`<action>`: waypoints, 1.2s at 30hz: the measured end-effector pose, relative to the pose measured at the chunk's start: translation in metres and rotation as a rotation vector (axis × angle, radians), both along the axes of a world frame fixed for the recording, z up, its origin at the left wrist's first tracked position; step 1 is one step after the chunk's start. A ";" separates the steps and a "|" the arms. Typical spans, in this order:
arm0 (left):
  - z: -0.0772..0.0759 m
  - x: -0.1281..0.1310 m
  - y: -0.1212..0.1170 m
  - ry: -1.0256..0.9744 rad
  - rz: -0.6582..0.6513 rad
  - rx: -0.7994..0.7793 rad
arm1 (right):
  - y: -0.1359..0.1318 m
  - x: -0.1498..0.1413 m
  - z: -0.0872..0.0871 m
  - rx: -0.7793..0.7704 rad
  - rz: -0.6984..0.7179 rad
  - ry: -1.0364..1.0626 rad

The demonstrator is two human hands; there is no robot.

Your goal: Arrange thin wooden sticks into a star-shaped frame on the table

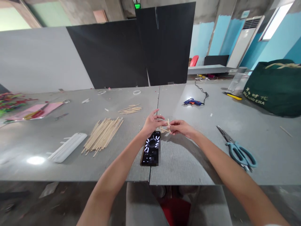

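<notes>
The small stick piece [169,127] is held between the fingertips of both hands, just above the counter [188,169]; whether its lower edge touches the surface cannot be told. One of its sticks stands nearly upright, its long axis running up and down with a slight lean and its top end poking above the fingers, while at least one other runs sideways from low on that stick toward the left hand [152,123]. The left hand pinches the piece from its side with thumb and forefinger, the other fingers spread loosely and lifted. The right hand [182,128] grips it from the opposite side between thumb and fingertips, the remaining fingers curled in, so both hands are nearly closed on the piece, their tips almost meeting. The piece is pale, plain wood, made of thin straight sticks set at angles to one another like an open little frame; its full shape is partly hidden by the fingers. A phone [150,150] with a lit screen lies just on the near side of the left hand. Left of the hands are a broad bundle of similar sticks [102,135] and, farther out, a smaller bundle [130,109]. A blue glue gun [193,102] lies beyond the right hand, and blue-handled scissors [237,149] lie open to its right, on the near side.
</notes>
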State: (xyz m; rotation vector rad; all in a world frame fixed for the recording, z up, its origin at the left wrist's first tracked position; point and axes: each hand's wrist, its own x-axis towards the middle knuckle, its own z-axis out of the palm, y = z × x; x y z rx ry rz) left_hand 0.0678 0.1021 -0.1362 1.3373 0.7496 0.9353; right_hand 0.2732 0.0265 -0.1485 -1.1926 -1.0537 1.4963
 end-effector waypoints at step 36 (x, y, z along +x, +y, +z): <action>0.002 0.000 -0.003 0.020 -0.068 -0.019 | -0.005 0.008 0.006 0.049 0.169 -0.014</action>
